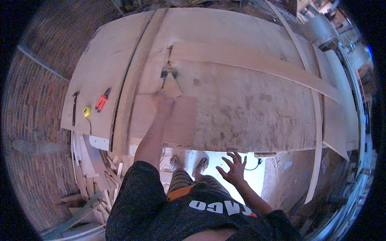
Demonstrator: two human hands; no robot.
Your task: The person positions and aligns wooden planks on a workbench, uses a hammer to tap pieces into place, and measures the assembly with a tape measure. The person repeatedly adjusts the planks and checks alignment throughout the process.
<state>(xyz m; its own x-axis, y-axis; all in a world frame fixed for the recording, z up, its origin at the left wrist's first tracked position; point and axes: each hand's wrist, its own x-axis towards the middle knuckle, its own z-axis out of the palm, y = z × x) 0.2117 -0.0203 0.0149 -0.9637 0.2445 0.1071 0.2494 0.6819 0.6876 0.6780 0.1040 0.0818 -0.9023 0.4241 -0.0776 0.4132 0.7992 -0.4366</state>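
Far left on the tabletop point(92, 68): a dark bar point(74, 107), a yellow tape point(87, 111) and red pliers point(103, 99), all near the front edge and well apart from either hand; a knock to the sheet under them could probably send them down onto the scrap pile point(90, 168) below; next along, a dark gap point(126, 80) between sheets, a likely snag for anything slid across it; then the left hand point(163, 101), flat on the plywood point(241, 108) just below a small triangular offcut point(172, 86); whether touching that offcut, cannot tell; grip not closed on anything, palm pressing down on the wood; splinters a fair risk if that palm slides along the rough face; plywood lying across the tabletop with its near edge overhanging toward the body; too much weight near that edge might tip or shift it; further right, the right hand point(233, 166), below the edge in the air, fingers spread wide, holding nothing; bare toes in sandals point(189, 164) directly under the overhang, exposed to anything falling; far right, a long strip point(257, 60) lying slantwise over the plywood, loose by the look of it and apt to slide off.
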